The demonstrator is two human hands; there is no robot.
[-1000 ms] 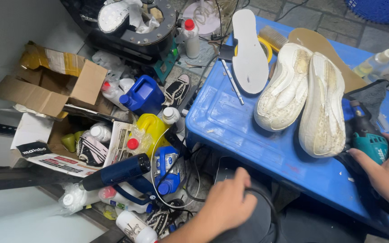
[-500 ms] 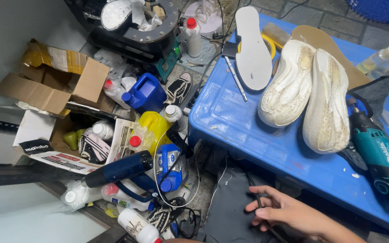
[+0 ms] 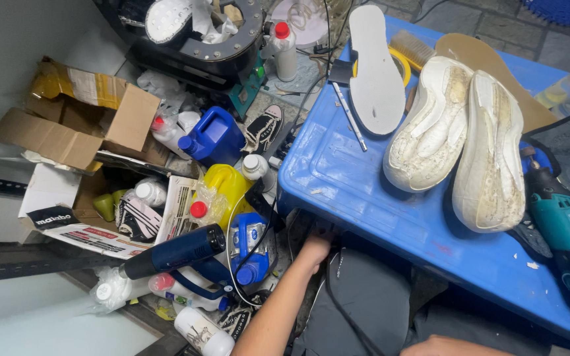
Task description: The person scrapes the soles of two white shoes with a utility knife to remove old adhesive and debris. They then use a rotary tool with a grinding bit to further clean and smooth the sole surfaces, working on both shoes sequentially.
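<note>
The left hand (image 3: pixel 316 245) has moved from open view to under the blue table (image 3: pixel 364 191), beside the heat gun (image 3: pixel 173 254); its fingers are hidden, so I cannot tell their grip. The right hand is gone from the teal drill (image 3: pixel 565 224); two white shoes (image 3: pixel 460 142) lie sole-up.

Your left forearm (image 3: pixel 278 310) is bare, no sleeve, watch or glove showing; dark trousers (image 3: pixel 371 310) cover your lap.

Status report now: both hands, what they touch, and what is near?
Left hand reaching under the blue table edge, grip hidden. Right hand not visible. Black cable beside the arm; blue heat gun and bottles crowd the floor.
</note>
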